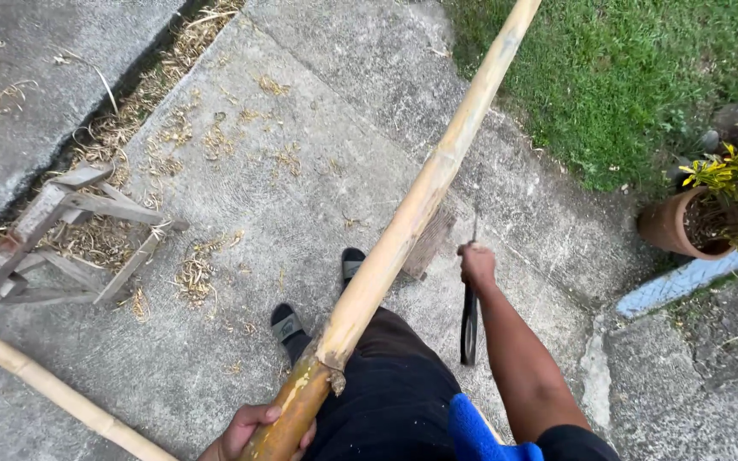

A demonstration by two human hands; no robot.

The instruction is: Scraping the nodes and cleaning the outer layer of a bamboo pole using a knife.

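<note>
The left hand (pixel 249 431) grips the lower end of a long bamboo pole (pixel 403 226), fingers wrapped around it near the bottom edge of the view. That end of the pole is darker and greenish-brown, with a ragged bit of sheath at a node just above the hand. From there the pole runs up and to the right, pale yellow, crossing over the person's lap and feet and passing out of the top edge beside the grass (pixel 625 77).

The right hand (pixel 477 265) is closed in a fist around the handle of a knife (pixel 470 320), held out to the right of the pole and apart from it. A dark blade hangs down below the fist; a thin tip shows above it. The arm reaches out from a dark sleeve, with a blue cloth (pixel 476 435) lying at the lap.

Two feet in dark sandals (pixel 288 329) stand on the concrete (pixel 318 145), one on either side of the pole. A second pole (pixel 53 388) lies across the lower left corner. Beyond it sits a small grey wooden frame (pixel 53 235), tipped over among dry shavings by a gutter. On the right, a clay pot (pixel 681 224) with a yellow-green plant stands at the edge of the slab, well apart from the hands
</note>
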